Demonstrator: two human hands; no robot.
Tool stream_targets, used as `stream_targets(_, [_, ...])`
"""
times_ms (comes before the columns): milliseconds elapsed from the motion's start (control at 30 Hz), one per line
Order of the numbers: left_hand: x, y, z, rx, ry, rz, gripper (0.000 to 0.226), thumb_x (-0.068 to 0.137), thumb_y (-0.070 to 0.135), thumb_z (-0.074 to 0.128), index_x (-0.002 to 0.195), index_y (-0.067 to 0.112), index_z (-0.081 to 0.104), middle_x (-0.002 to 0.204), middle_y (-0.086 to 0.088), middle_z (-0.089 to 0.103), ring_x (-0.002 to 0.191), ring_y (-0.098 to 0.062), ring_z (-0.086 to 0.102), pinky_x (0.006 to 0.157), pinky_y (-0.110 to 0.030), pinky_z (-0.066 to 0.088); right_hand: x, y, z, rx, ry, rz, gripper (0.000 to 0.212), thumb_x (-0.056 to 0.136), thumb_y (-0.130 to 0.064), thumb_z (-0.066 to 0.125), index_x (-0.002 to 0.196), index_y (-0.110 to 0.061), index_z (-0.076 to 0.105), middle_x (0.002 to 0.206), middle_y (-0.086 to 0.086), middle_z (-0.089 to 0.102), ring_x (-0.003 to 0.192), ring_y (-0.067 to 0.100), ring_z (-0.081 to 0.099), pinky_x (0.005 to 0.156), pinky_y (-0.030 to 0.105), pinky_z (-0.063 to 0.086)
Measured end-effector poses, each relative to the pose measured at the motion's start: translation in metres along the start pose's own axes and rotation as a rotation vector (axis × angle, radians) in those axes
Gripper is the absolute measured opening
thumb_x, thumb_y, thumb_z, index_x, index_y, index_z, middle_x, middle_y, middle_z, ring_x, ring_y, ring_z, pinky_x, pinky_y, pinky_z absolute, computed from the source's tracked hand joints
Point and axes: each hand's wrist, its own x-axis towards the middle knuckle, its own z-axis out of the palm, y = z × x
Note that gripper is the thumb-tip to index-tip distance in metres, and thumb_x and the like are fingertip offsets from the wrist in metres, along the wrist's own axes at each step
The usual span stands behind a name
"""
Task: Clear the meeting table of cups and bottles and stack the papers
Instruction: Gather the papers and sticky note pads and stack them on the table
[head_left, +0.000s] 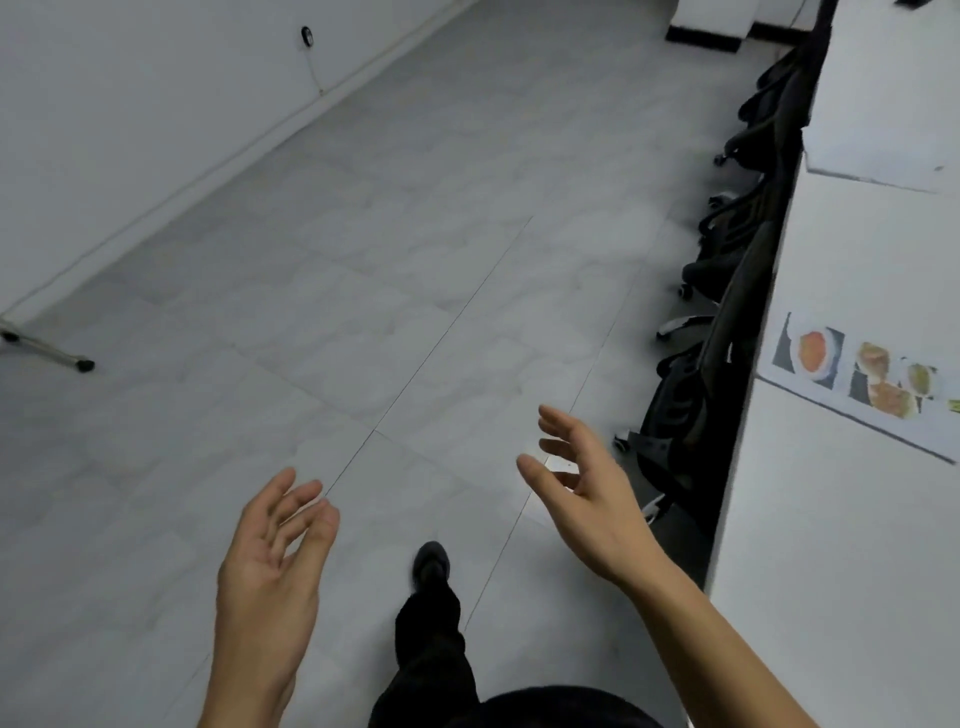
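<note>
My left grip (270, 561) spread wide, palm up, holding nothing, over floor (363, 260) left of desk (841, 519). My right grip (587, 499) also spread, fingers loose, nothing in it, nearer desk edge. Printed paper (862, 379) with food photos flat on desk; plain sheet (878, 156) farther along. Chairs (727, 270) tucked against desk side.
</note>
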Motion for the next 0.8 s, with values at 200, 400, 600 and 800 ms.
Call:
stream_targets(200, [0.168,0.075,0.085,0.049,-0.308,0.065,0.043,0.093,0.019,0.065,0.132,0.034,0.054,0.120,0.014,0.068,0.116,-0.003,0.062,0.105,-0.045,0.048,0.109,-0.037,-0.024,0.001,0.266,0.098,0.056,0.096,-0.038,0.062,0.145,-0.041,0.038,0.141,-0.020,0.046,0.123,-0.012,0.047,0.092,0.013,0.045])
stream_targets(400, [0.279,0.149,0.225,0.200,-0.685,0.247,0.046,0.094,0.017,0.065,0.135,0.031,0.052,0.123,0.012,0.066,0.114,-0.003,0.063,0.098,-0.034,0.049,0.175,-0.036,-0.070,0.163,0.677,0.220,0.056,0.095,-0.032,0.064,0.146,-0.036,0.043,0.137,-0.019,0.050,0.122,-0.009,0.050,0.088,0.012,0.045])
stream_targets(600, [0.340,0.161,0.382,0.294,-0.909,0.254,0.047,0.093,0.014,0.065,0.134,0.032,0.052,0.123,0.008,0.067,0.116,-0.010,0.063,0.104,-0.044,0.048,0.259,0.016,-0.118,0.327,0.916,0.338,0.051,0.095,-0.031,0.064,0.142,-0.038,0.046,0.137,-0.023,0.050,0.122,-0.009,0.050,0.087,0.012,0.047])
stream_targets(800, [0.379,0.216,0.534,0.360,-1.072,0.324,0.046,0.093,0.016,0.065,0.132,0.034,0.052,0.122,0.008,0.066,0.111,-0.003,0.064,0.096,-0.030,0.050,0.376,0.024,-0.220,0.317,0.954,0.341,0.051,0.096,-0.033,0.062,0.143,-0.040,0.042,0.136,-0.020,0.049,0.124,-0.007,0.049,0.101,0.026,0.048])
